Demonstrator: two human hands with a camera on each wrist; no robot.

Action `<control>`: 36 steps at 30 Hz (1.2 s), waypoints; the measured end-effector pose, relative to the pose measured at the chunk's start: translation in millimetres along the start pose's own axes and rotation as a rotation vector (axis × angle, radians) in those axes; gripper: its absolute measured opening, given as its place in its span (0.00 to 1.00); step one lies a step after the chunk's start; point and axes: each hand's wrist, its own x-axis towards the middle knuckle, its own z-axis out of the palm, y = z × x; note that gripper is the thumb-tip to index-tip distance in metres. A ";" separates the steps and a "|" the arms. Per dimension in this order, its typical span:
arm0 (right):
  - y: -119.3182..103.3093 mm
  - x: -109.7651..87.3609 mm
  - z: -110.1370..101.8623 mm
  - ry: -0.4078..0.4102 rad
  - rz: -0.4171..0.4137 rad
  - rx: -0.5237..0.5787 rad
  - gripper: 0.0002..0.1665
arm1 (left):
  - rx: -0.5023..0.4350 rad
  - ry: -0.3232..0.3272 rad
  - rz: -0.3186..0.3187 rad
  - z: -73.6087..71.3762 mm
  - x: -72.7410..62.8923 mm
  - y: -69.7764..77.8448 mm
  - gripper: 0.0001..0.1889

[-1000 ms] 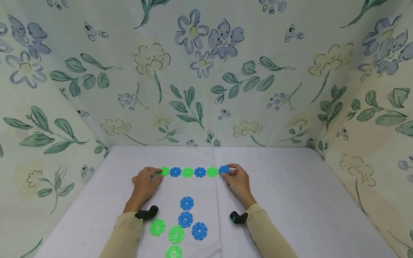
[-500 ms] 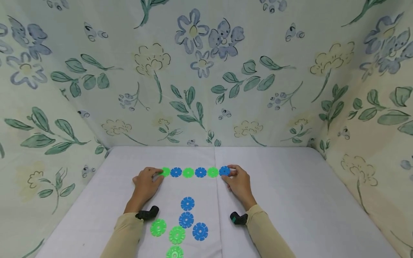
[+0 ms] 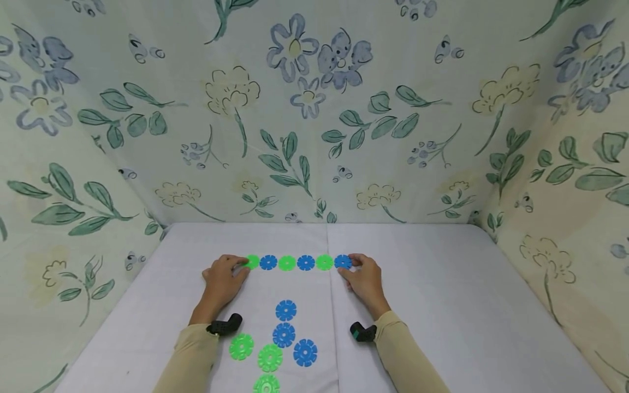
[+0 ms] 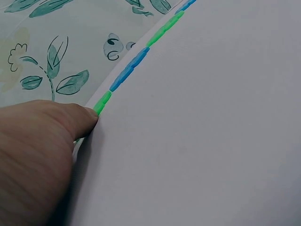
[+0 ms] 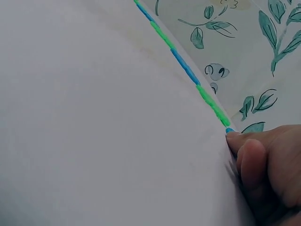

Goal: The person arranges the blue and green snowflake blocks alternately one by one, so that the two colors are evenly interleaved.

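Observation:
A straight row of notched plastic snowflake discs, green and blue by turns, runs left to right across the white tabletop, edge against edge. At its left end my left hand (image 3: 221,283) pinches a green snowflake disc (image 3: 253,262) between thumb and forefinger. My right hand (image 3: 365,279) holds the blue snowflake disc (image 3: 343,262) at the other end by its outer edge. In the left wrist view, the left thumb partly covers the green disc (image 4: 102,102). Only a sliver of the blue disc (image 5: 229,130) shows past the right thumb in the right wrist view.
Nearer the body lie several loose discs, among them a blue disc (image 3: 286,310), another blue disc (image 3: 305,352) and a green disc (image 3: 241,346). The frame's bottom edge cuts off one green disc (image 3: 267,384). A flower-printed cloth (image 3: 314,136) rises behind the table.
The right hand's forefinger has slid slightly down and right along the end blue disc, which sits a touch lower and level with the row. The left hand stays put.

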 end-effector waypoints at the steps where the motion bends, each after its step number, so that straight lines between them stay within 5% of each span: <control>1: -0.1 0.1 -0.2 -0.002 -0.002 -0.011 0.27 | 0.000 0.000 0.000 0.0 -0.2 -0.3 0.15; 36: -0.1 -4.7 0.9 0.015 -0.039 -0.016 0.29 | 0.016 -0.005 0.003 0.2 0.1 -1.2 0.16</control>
